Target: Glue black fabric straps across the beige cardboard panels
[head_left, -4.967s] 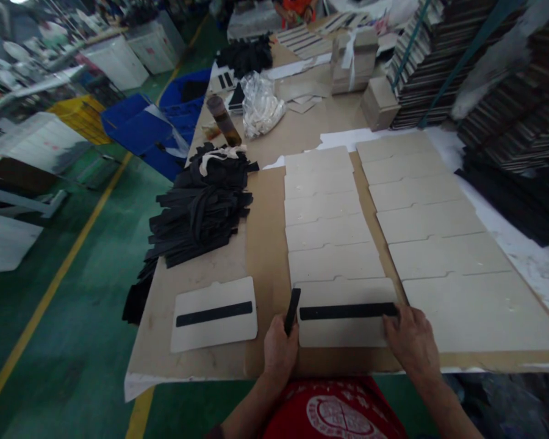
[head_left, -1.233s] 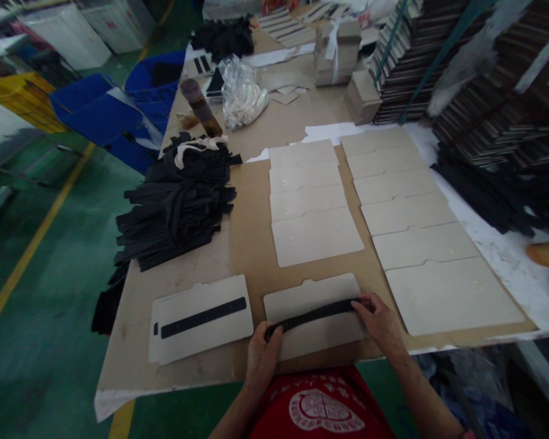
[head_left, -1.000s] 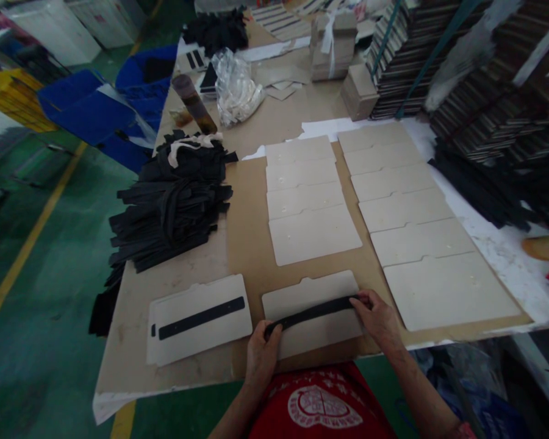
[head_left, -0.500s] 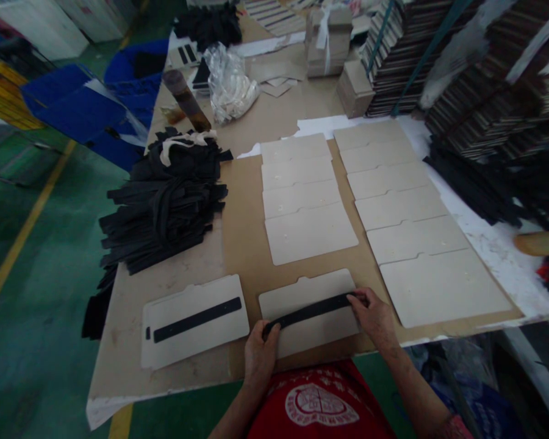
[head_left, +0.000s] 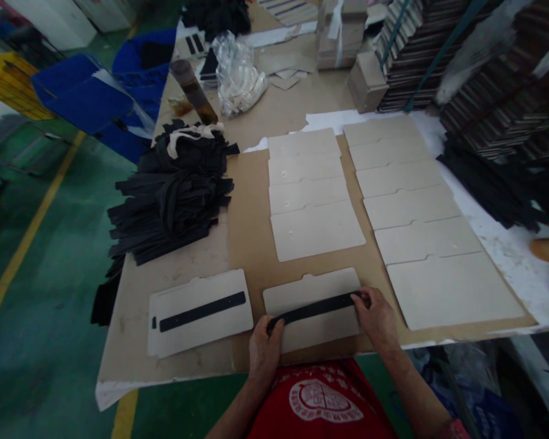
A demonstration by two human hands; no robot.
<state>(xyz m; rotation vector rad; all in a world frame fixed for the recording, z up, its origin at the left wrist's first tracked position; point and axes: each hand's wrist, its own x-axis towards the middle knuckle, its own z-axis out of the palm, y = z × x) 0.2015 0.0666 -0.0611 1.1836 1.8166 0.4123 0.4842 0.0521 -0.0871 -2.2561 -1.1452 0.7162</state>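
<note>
A black strip (head_left: 318, 309) lies lengthwise over a pale grey board (head_left: 302, 338) near the table's front edge. My left hand (head_left: 265, 344) pinches the strip's left end between thumb and fingers. At its right end, my right hand (head_left: 376, 317) grips the strip, fingertips over the board's right edge. Whether the strip's middle touches the board I cannot tell. To the left rests a similar board (head_left: 201, 341) bearing a black strip (head_left: 204, 311) and a small black piece at its left end.
Overlapping rows of grey boards (head_left: 318, 231) and more boards (head_left: 452, 292) lie beyond and to the right. A heap of black strips (head_left: 165, 207) sits on the left. Behind are a bottle (head_left: 194, 91), a plastic bag (head_left: 238, 76) and tall board stacks (head_left: 421, 55).
The whole view has shifted slightly, with the table moving a little right in the picture. Both hands keep hold of the strip's ends, in nearly the same place on the board.
</note>
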